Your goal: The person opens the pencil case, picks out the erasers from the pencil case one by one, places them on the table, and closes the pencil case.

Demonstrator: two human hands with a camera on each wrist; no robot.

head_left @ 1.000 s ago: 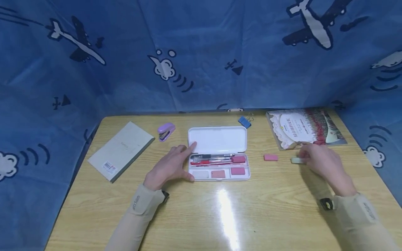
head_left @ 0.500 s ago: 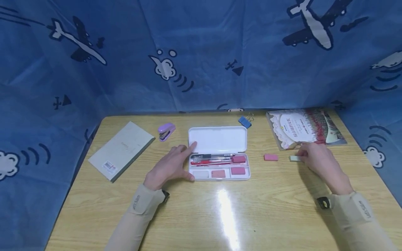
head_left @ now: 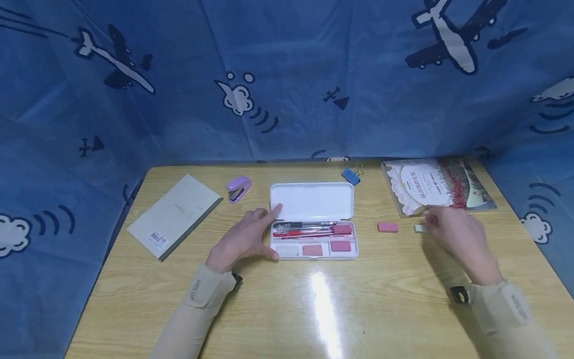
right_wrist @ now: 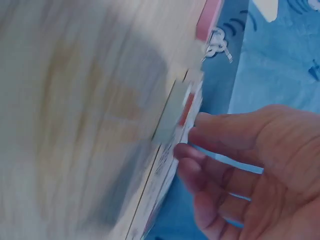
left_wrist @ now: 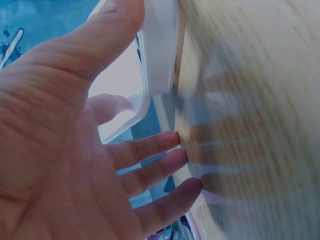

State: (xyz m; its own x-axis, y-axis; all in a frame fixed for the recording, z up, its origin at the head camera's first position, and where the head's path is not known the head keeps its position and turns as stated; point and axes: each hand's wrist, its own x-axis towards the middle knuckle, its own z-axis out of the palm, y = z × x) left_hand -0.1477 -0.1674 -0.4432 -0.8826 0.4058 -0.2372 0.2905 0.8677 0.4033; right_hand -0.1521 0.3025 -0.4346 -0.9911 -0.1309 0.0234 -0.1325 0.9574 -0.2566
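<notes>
An opened white pencil case [head_left: 311, 202] holds pens [head_left: 302, 231] and several erasers in its compartments. At its left side, my left hand [head_left: 239, 242] is spread, thumb by the front corner and index finger at the lid. The left wrist view shows the other fingers extended, tips at the table beside the case [left_wrist: 160, 55]. My right hand [head_left: 459, 239] is over at the right, beside a pale green eraser [head_left: 419, 228] on the table. In the right wrist view its fingers are loosely bent, tips close to that eraser [right_wrist: 172, 112]. A pink eraser [head_left: 387, 227] lies between case and right hand.
A grey notebook [head_left: 175, 217] lies at the left, with a purple stapler [head_left: 239, 188] beyond it. Behind the case is a blue binder clip [head_left: 351, 176]. A printed booklet [head_left: 435, 187] lies at the back right. Blue cloth [head_left: 287, 99] hangs behind the table.
The pale green eraser has shifted slightly left, and my right hand has moved left with it, now covering more of it. My left hand stays at the pencil case.
</notes>
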